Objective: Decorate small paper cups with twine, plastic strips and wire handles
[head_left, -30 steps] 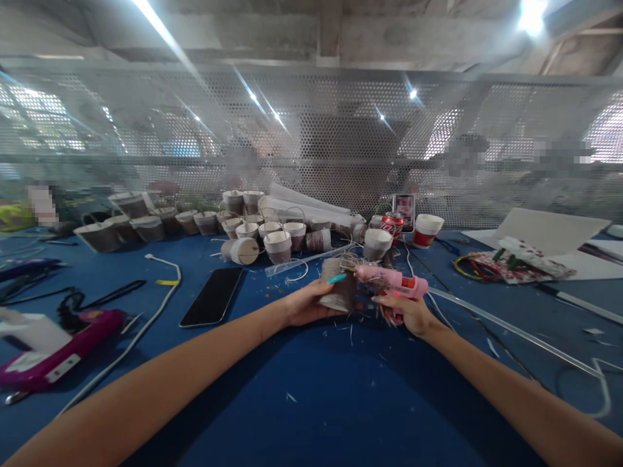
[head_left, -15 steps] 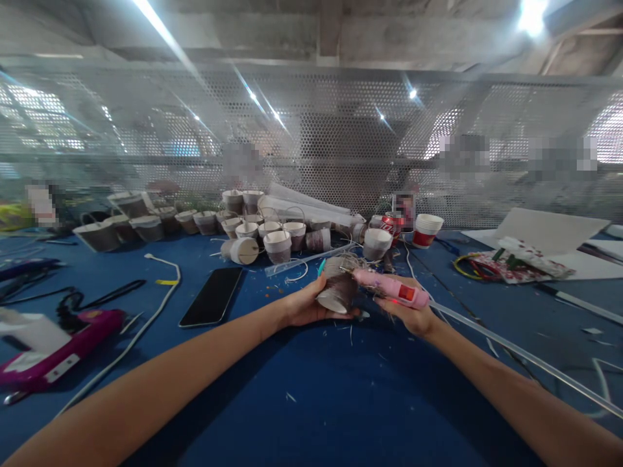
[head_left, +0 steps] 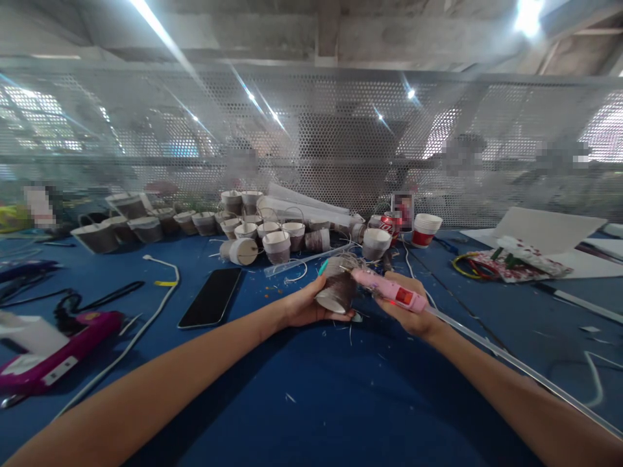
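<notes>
My left hand [head_left: 305, 303] is closed around a small paper cup [head_left: 337, 285] wrapped in brown-grey cord. The cup is tilted, its pale rim facing down toward me. In my right hand [head_left: 407, 319] is a pink hot glue gun [head_left: 389, 289], with a long clear glue stick [head_left: 516, 361] running out of its back past my forearm. The gun's tip is at the upper right side of the cup; whether it touches the cord I cannot tell. Fine stray fibres stick out between cup and gun.
Many cord-wrapped cups [head_left: 276, 246] with handles stand or lie along the back. A black phone [head_left: 210, 298], a magenta power strip [head_left: 61, 353] and a white cable [head_left: 163, 311] lie to the left. Right of centre are a red can [head_left: 390, 224] and stacked paper cups [head_left: 427, 229].
The glue gun's rear end has swung slightly down and its long glue stick lies lower on the right. My left hand and the cup have hardly moved.
</notes>
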{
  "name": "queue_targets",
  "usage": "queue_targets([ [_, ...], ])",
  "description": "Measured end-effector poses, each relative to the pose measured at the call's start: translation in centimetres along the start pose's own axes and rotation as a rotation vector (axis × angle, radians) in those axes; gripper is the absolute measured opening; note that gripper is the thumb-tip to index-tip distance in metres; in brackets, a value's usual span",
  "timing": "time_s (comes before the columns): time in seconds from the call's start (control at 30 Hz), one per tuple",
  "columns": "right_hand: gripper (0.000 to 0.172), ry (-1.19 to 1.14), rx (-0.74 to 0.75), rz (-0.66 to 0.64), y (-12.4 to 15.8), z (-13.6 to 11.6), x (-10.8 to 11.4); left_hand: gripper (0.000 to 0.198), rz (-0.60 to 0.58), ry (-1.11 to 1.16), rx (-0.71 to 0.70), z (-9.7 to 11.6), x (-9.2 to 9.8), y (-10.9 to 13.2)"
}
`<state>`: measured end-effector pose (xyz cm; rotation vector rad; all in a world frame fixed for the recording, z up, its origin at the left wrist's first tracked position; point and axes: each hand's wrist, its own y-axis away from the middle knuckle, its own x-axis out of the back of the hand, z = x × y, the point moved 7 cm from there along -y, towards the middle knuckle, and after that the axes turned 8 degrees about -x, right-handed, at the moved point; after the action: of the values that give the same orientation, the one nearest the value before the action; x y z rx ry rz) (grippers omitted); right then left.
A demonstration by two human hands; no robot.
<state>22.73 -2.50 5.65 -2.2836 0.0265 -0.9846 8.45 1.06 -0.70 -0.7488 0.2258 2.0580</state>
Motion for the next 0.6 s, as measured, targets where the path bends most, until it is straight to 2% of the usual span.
queue_targets([
  [0.27, 0.022, -0.412, -0.129, -0.007, -0.2, 0.9, 0.1, 0.058, 0.011, 0.009, -0.012, -0.1, 0.0, -0.1],
  [0.47, 0.023, -0.391, -0.130, -0.082, 0.0, 0.6, -0.3, 0.056, 0.033, 0.027, -0.007, 0.0, 0.0, -0.1],
  [0.6, 0.028, -0.351, -0.080, -0.093, -0.2, 0.2, -0.4, 0.058, 0.025, 0.021, -0.006, 0.1, -0.2, -0.1],
])
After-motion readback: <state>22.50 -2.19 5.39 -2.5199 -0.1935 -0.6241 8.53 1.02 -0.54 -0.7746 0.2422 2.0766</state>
